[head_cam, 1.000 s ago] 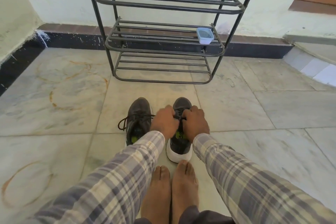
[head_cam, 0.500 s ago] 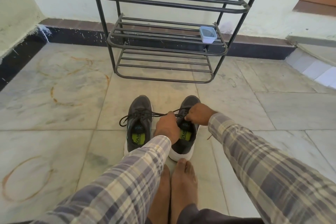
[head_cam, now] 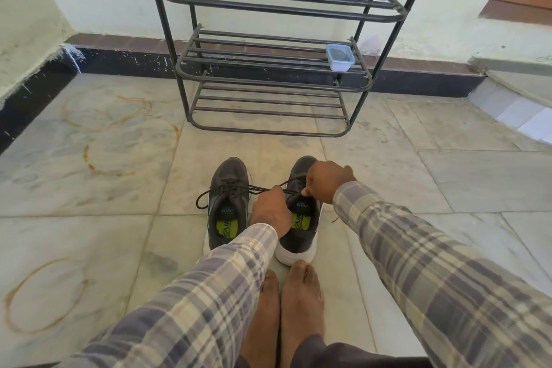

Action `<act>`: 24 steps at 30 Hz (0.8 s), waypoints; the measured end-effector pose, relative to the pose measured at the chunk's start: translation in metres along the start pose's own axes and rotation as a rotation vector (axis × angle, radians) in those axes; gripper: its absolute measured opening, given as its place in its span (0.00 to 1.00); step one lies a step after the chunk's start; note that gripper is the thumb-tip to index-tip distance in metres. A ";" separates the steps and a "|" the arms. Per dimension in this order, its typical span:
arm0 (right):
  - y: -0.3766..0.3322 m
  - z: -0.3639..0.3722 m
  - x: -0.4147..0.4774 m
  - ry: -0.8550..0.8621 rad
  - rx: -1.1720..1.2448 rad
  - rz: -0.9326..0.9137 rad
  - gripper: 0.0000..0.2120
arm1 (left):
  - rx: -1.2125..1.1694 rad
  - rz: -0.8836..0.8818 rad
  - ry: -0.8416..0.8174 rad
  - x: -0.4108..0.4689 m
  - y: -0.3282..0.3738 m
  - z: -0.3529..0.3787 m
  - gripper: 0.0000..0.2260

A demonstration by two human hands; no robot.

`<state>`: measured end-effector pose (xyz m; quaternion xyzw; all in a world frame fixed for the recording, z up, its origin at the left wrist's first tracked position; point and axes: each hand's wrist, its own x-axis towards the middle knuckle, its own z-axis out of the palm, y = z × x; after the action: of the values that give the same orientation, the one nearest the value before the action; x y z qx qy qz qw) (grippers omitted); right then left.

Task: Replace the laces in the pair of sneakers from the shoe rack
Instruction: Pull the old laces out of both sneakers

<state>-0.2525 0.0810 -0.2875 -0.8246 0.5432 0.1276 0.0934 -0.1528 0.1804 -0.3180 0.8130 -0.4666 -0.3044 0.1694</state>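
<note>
**Both hands on the lace**

The right-side sneaker [head_cam: 298,236] stands beside the other sneaker [head_cam: 227,176] on the floor [head_cam: 418,188], before the shoe rack [head_cam: 268,12]. Left hand [head_cam: 270,209] and right hand [head_cam: 327,181] are over it, fingers [head_cam: 309,188] pinching a black lace [head_cam: 294,184].

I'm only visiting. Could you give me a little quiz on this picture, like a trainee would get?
1. True or false: both sneakers stand on the floor, off the shoe rack.
2. Which shelf in view holds the plastic container? A upper, B middle, C lowest.
3. Fill in: the left hand grips a black ____.
Key: 1 true; 2 B; 3 lace.
</note>
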 end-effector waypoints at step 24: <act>-0.016 0.025 -0.015 0.081 0.030 -0.231 0.16 | 0.006 0.001 0.006 -0.002 -0.004 0.002 0.13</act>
<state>-0.2462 0.1075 -0.3063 -0.8847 0.4497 0.0743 0.0977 -0.1520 0.1842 -0.3208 0.8141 -0.4674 -0.3007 0.1685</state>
